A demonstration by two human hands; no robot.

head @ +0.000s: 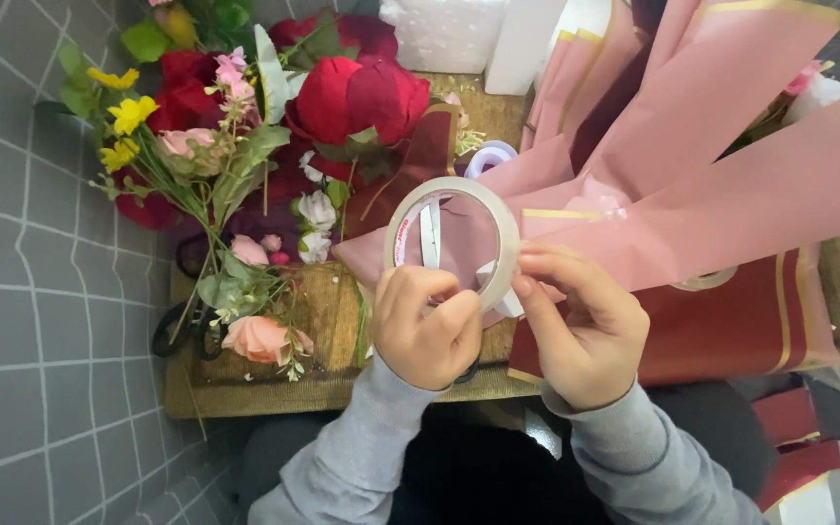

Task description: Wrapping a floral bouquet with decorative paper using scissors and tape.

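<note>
Head view: left hand (427,326) and right hand (576,326) both pinch tape roll (459,238) over bench (255,389); pink wrapping paper (731,165) and red flowers (357,97) behind.

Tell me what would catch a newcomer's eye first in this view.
Probably the roll of clear tape at the centre, held up by the left hand while the right hand picks at its edge. To the right, pink wrapping paper fans out over dark red sheets. On the left, artificial flowers, red, pink and yellow, lie across a woven mat.
</note>
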